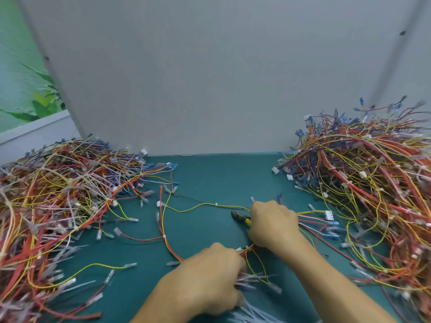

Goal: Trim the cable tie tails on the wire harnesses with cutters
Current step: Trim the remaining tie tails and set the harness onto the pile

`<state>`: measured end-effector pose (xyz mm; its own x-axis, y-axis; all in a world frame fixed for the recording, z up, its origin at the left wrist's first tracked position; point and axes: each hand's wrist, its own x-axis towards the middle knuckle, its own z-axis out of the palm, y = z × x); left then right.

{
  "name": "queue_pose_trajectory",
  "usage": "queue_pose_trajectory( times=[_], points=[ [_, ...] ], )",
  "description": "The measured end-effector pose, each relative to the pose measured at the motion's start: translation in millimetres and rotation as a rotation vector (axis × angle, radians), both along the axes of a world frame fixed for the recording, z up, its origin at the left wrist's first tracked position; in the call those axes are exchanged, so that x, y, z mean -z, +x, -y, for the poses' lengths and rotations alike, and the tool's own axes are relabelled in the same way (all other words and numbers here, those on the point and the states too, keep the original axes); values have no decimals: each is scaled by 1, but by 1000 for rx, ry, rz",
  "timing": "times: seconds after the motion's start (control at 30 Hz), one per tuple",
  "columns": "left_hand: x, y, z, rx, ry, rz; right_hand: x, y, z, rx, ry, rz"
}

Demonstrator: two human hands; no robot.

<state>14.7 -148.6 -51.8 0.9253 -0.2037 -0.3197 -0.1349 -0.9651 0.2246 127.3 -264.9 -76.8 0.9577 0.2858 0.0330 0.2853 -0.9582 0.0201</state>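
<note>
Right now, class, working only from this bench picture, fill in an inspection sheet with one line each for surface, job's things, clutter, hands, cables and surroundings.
Surface: teal mat, bare down the middle between two heaps.
Job's things: cutters with a yellow handle, nose pointing left; one harness spread across the mat.
Clutter: pale strips at the near edge, perhaps cut tails; too blurred to be sure.
Grippers: left hand grips the harness's bunched wires; right hand holds the cutters.
Cables: left pile and right pile of tangled harnesses, mostly red, yellow and orange.
Surroundings: grey panel behind the mat; leaf picture at far left.
</note>
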Motion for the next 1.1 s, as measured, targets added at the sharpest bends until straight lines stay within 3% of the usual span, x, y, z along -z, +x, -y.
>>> queue_pose_trajectory(
  times=[0.5,0.67,0.8,0.93,1.1],
  points=[
    [-9,0,-24,97,-293,16,1,2,-2,132,147,-13],
    [-17,10,-50,-134,-488,250,-10,13,7,244,354,15],
    [-11,21,-78,-525,-283,584,-16,27,12,313,461,-21],
    [0,24,-99,-747,-50,420,-13,32,13,295,430,-97],
    [11,28,-86,-831,163,236,-4,32,10,245,330,-106]
  ],
)
